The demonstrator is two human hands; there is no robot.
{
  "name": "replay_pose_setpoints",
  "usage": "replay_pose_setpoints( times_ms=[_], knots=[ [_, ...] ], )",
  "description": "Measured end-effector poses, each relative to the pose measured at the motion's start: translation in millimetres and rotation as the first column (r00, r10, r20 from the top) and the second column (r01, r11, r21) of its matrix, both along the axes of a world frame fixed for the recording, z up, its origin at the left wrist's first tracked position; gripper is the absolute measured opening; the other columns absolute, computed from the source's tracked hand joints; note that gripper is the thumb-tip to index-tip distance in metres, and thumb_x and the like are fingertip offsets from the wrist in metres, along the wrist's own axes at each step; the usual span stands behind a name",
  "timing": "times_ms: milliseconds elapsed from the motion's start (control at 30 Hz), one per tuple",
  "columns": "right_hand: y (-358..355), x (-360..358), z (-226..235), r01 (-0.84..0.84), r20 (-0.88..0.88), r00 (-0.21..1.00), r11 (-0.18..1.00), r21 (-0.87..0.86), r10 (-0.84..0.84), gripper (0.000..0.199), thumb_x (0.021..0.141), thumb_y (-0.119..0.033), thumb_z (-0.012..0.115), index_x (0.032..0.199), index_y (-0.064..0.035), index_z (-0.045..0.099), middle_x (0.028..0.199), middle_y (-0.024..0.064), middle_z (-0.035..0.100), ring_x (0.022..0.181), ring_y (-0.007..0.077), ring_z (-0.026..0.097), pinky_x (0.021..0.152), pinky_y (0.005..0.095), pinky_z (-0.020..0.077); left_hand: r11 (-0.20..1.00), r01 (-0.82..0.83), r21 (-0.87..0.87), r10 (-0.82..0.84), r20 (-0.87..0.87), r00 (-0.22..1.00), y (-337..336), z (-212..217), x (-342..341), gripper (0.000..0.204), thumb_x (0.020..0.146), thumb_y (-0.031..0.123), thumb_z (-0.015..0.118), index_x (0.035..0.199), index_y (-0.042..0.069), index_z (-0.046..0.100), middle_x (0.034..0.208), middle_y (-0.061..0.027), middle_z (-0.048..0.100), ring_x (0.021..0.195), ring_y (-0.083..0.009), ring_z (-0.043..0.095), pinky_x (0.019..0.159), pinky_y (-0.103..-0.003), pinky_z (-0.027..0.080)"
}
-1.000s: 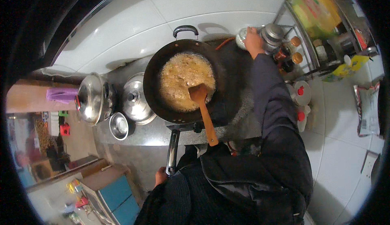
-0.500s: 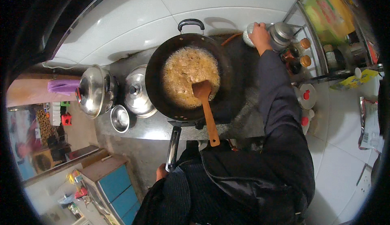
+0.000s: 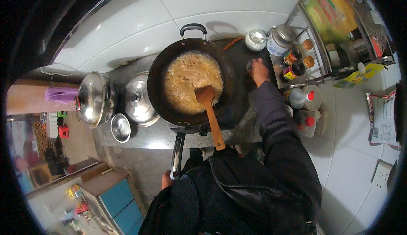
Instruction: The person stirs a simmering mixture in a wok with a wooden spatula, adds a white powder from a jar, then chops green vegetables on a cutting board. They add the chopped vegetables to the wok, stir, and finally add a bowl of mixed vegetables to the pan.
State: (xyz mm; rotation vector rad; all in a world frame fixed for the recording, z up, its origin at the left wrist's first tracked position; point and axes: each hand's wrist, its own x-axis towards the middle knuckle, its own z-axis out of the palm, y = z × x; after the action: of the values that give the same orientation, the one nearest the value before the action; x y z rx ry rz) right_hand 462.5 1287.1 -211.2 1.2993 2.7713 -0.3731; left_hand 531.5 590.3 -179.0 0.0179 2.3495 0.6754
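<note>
Frothy golden-brown liquid (image 3: 190, 74) bubbles in a dark wok (image 3: 227, 71) on the stove. A wooden spatula (image 3: 214, 124) leans in it, its blade in the froth and its handle over the near rim. My left hand (image 3: 168, 180) is closed at the end of the wok's long handle (image 3: 178, 152), partly hidden by my sleeve. My right hand (image 3: 258, 71) is low over the counter, right of the wok, its fingers closed on a small round see-through piece, apparently a jar lid (image 3: 249, 66). Behind it stands an uncovered glass jar (image 3: 255, 44) of white grains with a spoon handle showing.
A patterned canister (image 3: 280, 42) and sauce bottles (image 3: 299, 67) stand by a metal rack (image 3: 303, 10) on the right. Red-capped bottles (image 3: 303, 98) are nearer me. To the wok's left are a steel lid (image 3: 140, 101), a small bowl (image 3: 121, 129) and a lidded pot (image 3: 93, 97).
My right hand has left the jar's top and come down toward me onto the counter. The jar now shows its contents. My left hand stays at the wok handle.
</note>
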Motion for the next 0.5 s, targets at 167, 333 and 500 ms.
replay_pose_setpoints(
  times_ms=[167, 333, 500],
  knots=[
    [29, -28, 90, 0.058, -0.23, 0.973, 0.98, 0.191, -0.013, 0.032, 0.085, -0.03, 0.058, 0.107, -0.0072, 0.056, 0.09, 0.0171, 0.064, 0.083, 0.0388, 0.062, 0.069, 0.0478, 0.0498, 0.992, -0.017, -0.122, 0.017, -0.003, 1.0, 13, 30, 9, 0.026, 0.075, 0.024, 0.061, 0.093, 0.005, 0.064, 0.084, -0.0199, 0.065, 0.084, -0.0363, 0.063, 0.071, -0.04, 0.048],
    [101, -46, 75, 0.167, -0.211, 0.97, 0.965, 0.205, -0.123, 0.031, 0.087, -0.028, 0.054, 0.105, -0.0037, 0.058, 0.087, 0.0236, 0.064, 0.083, 0.04, 0.063, 0.071, 0.0484, 0.0501, 0.965, 0.009, -0.264, 0.014, 0.084, 0.996, 3, 21, 4, 0.029, 0.076, 0.027, 0.061, 0.096, 0.007, 0.064, 0.085, -0.0191, 0.065, 0.085, -0.0357, 0.063, 0.071, -0.041, 0.048],
    [104, -55, 72, 0.086, -0.231, 0.972, 0.984, 0.156, -0.048, 0.025, 0.084, -0.015, 0.051, 0.095, 0.0022, 0.065, 0.089, 0.0253, 0.064, 0.082, 0.0395, 0.064, 0.072, 0.0464, 0.0523, 0.964, 0.026, -0.264, -0.015, 0.044, 0.999, -6, 22, 14, 0.031, 0.077, 0.03, 0.059, 0.098, 0.008, 0.063, 0.085, -0.0189, 0.065, 0.085, -0.0366, 0.063, 0.07, -0.043, 0.048]
  ],
)
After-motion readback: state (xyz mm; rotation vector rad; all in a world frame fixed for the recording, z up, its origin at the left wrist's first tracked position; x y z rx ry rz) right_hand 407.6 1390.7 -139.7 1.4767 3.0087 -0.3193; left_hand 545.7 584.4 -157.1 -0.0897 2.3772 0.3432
